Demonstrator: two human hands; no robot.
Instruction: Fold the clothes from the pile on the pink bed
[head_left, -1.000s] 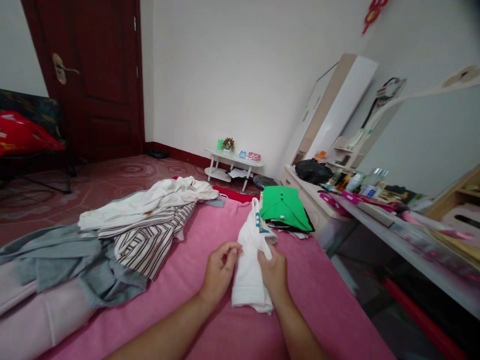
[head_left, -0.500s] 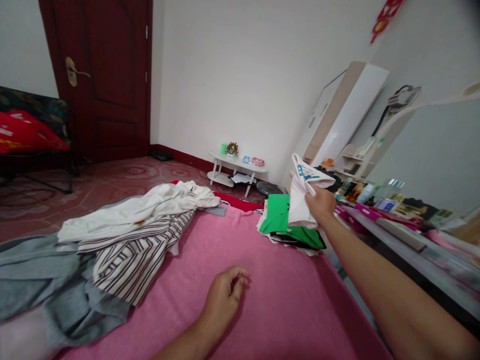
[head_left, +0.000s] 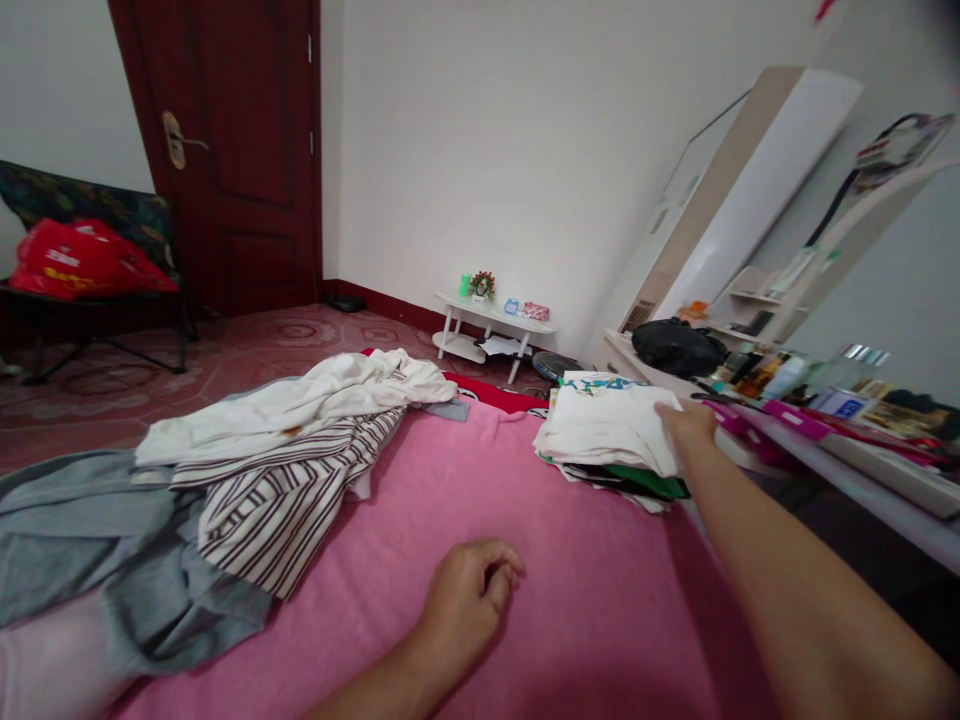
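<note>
On the right, a folded white T-shirt (head_left: 611, 425) with a blue-green print lies on a stack of folded clothes (head_left: 626, 480), where green, black and white edges show. My right hand (head_left: 691, 430) pinches this T-shirt at its right edge; some fingers are hidden. Low in the middle, my left hand (head_left: 474, 590) rests on a pink blanket (head_left: 570, 600), its fingers loosely curled in with nothing in them. To its left is a loose heap: a white garment (head_left: 300, 405) with a brown spot, a striped shirt (head_left: 277, 510) and grey clothing (head_left: 82, 520).
Along the right edge runs a dressing table (head_left: 885, 480) crowded with bottles, and a black bag (head_left: 679, 347) sits at its far end. A small white table (head_left: 491, 315) stands by the wall. At far left, a chair holds a red bag (head_left: 90, 260).
My right hand has brought the white T-shirt down flat onto the stack, covering most of the green garment. The view has shifted a little; my left hand keeps its curled pose.
</note>
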